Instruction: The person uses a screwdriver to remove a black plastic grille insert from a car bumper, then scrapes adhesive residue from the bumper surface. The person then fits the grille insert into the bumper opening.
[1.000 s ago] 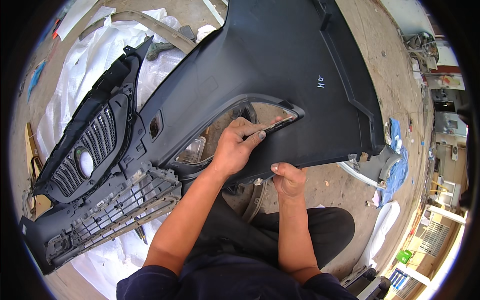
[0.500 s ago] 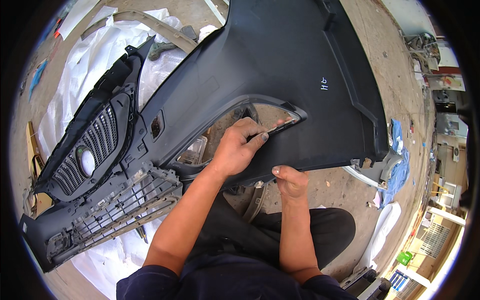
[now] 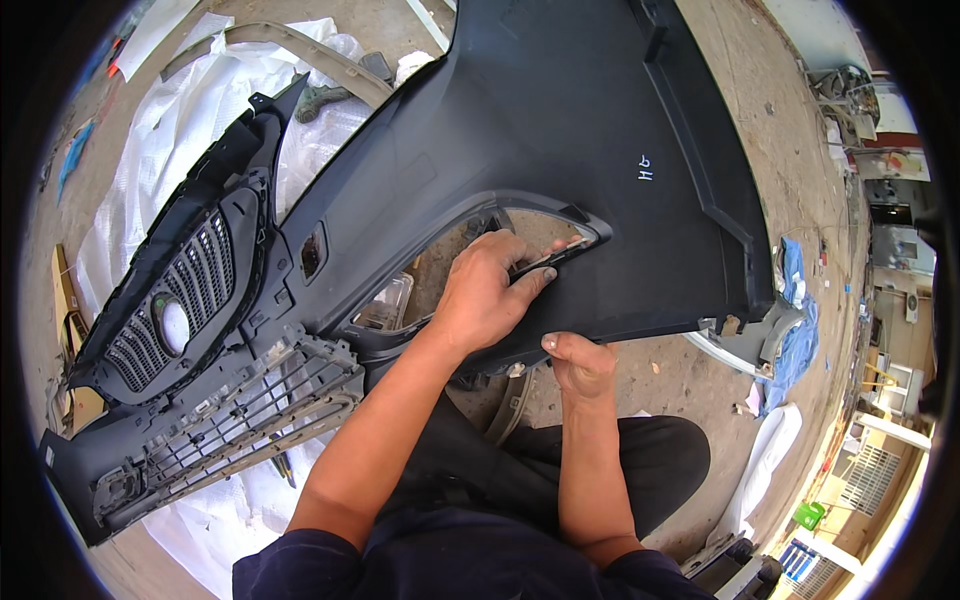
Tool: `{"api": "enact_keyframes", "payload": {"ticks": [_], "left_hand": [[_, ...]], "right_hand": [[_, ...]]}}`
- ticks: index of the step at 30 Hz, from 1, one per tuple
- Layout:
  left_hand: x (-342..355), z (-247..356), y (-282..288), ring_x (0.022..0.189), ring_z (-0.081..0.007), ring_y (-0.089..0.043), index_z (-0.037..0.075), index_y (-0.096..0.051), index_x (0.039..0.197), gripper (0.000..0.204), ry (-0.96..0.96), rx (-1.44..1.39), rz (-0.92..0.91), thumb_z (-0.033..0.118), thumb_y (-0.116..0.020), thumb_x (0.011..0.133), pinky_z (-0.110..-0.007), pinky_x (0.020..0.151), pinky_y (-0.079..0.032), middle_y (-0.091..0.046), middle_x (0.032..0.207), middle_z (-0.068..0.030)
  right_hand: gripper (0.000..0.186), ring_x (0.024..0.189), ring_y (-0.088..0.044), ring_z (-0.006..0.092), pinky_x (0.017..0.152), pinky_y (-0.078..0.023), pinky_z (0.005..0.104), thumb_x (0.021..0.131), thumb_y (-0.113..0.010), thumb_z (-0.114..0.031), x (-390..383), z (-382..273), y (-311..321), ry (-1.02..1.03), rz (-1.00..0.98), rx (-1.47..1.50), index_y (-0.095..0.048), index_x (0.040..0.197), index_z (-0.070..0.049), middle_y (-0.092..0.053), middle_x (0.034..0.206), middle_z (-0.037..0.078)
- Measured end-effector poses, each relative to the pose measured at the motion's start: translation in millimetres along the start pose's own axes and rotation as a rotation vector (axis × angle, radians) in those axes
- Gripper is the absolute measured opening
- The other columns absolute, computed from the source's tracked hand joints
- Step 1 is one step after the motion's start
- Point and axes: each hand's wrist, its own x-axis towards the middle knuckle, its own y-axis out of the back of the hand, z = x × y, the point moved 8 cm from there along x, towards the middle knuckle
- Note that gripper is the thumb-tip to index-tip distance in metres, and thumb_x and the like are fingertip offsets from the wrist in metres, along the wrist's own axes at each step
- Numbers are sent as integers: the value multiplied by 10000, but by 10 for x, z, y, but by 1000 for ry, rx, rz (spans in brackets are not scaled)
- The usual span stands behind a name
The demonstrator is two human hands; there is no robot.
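A large black plastic car bumper cover (image 3: pixel 560 130) lies across my lap, its inner side up. My left hand (image 3: pixel 487 295) is at the long, pointed opening in it. The left thumb presses on the opening's near rim (image 3: pixel 568 253), while the fingers curl down into the gap. A few fingertips show beyond that rim; I cannot tell which hand they belong to. My right hand (image 3: pixel 582 362) grips the cover's near edge, thumb on top, its other fingers mostly hidden underneath. A grille with chrome-like slats (image 3: pixel 185 290) sits in the cover's left part.
White plastic sheeting (image 3: pixel 150 190) is spread on the concrete floor at left. A curved grey strip (image 3: pixel 290 40) lies at the far left, near a dark green object (image 3: pixel 320 100). A lower mesh grille (image 3: pixel 240 410) is at near left. Blue cloth (image 3: pixel 795 350) lies at right.
My left hand has shifted slightly right along the opening's rim, its thumb now farther over. The right hand keeps its grip in nearly the same place. The cover has barely moved.
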Motion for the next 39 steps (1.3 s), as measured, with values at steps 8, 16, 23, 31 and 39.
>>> {"api": "enact_keyframes", "payload": {"ticks": [8, 16, 23, 31, 39], "left_hand": [[19, 80, 23, 943, -419, -717, 0, -747, 1027, 197, -13, 73, 20, 149, -838, 936, -477, 829, -552, -737, 986, -192], [21, 84, 12, 902, -400, -717, 1, -725, 985, 208, 58, 73, 18, 153, -855, 927, -473, 791, -546, -730, 969, -195], [61, 59, -27, 840, -377, -690, -1, -667, 928, 237, 29, 10, 12, 111, -874, 906, -471, 762, -532, -695, 921, -185], [46, 73, -17, 856, -382, -680, -2, -661, 896, 248, 12, 13, 71, 97, -888, 881, -472, 779, -528, -673, 896, -180], [27, 6, -11, 832, -311, -666, 5, -662, 918, 260, 51, -54, 65, 107, -900, 890, -432, 768, -529, -681, 918, -155]], "right_hand": [[697, 1036, -722, 245, 838, -605, 352, 609, -619, 145, -195, 149, 229, -115, 156, 9, -662, 1296, 33, -709, 1208, 125], [596, 903, -714, 230, 763, -597, 351, 623, -656, 126, -206, 146, 253, -125, 147, 8, -674, 1207, 7, -691, 1097, 96], [673, 938, -706, 224, 763, -591, 345, 609, -674, 102, -169, 102, 213, -106, 153, 27, -666, 1276, 11, -684, 1135, 97], [781, 1081, -680, 199, 889, -571, 322, 617, -704, 81, -113, 66, 138, -128, 58, 36, -643, 1394, 42, -676, 1239, 86], [909, 1246, -654, 251, 1053, -541, 348, 607, -705, 80, -144, 127, 187, -144, 52, 51, -566, 1505, 48, -650, 1371, 122]]}}
